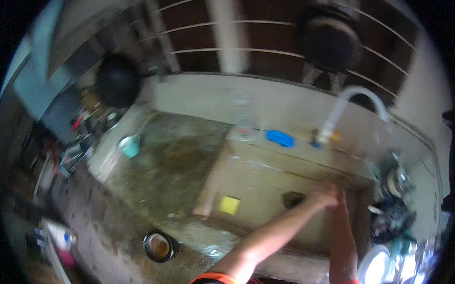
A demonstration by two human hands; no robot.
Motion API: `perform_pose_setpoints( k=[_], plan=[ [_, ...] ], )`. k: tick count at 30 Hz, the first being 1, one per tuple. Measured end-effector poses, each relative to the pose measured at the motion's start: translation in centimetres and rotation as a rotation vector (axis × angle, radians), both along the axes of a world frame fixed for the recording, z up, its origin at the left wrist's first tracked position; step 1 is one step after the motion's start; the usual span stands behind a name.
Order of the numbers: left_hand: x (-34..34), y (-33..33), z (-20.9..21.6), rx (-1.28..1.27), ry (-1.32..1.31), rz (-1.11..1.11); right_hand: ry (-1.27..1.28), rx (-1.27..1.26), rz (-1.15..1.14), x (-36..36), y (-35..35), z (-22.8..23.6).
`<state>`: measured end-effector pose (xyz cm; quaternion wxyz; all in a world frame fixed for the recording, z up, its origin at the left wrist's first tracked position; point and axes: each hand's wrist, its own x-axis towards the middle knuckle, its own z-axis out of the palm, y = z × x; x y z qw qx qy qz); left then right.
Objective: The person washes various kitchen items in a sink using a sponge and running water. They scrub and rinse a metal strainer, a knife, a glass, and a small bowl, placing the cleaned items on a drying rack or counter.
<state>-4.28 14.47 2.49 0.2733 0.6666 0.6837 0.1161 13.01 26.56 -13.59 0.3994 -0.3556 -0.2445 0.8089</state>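
Observation:
Both my forearms reach into a shallow, light brown sink. My left hand and my right hand meet at the sink's right side, touching or nearly so. Motion blur smears their fingers, and I cannot make out anything held. Just left of the hands is a dark brown patch on the sink floor, perhaps the drain. A white curved tap rises behind the sink. Far to the left in the basin lies a yellow square sponge. On the back ledge rests a blue oblong piece.
A clear bottle stands at the ledge's left end. On the wet counter's left edge is a teal cup. A dark-rimmed bowl sits front left. Dark bundled stuff and a white plate crowd the right. A dark pan hangs above.

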Motion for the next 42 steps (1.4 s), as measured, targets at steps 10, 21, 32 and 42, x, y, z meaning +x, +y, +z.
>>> perform_pose_setpoints(
  k=[10,21,32,42],
  plan=[
    [-38.2,-32.8,0.9,0.053,-0.798,0.562,-0.420,0.675,0.466,-47.9,-16.9,9.2],
    [-50.5,-61.6,-5.1,0.661,-0.730,1.208,-0.817,2.027,0.786,-82.6,-42.6,15.1],
    [-64.8,-58.6,-5.9,0.897,-0.124,1.572,-0.439,1.935,0.678,-83.9,-48.6,12.9],
    [-68.4,-57.3,-7.8,0.995,-0.018,1.702,-0.605,1.953,0.856,-86.2,-52.8,12.4]
  ],
)
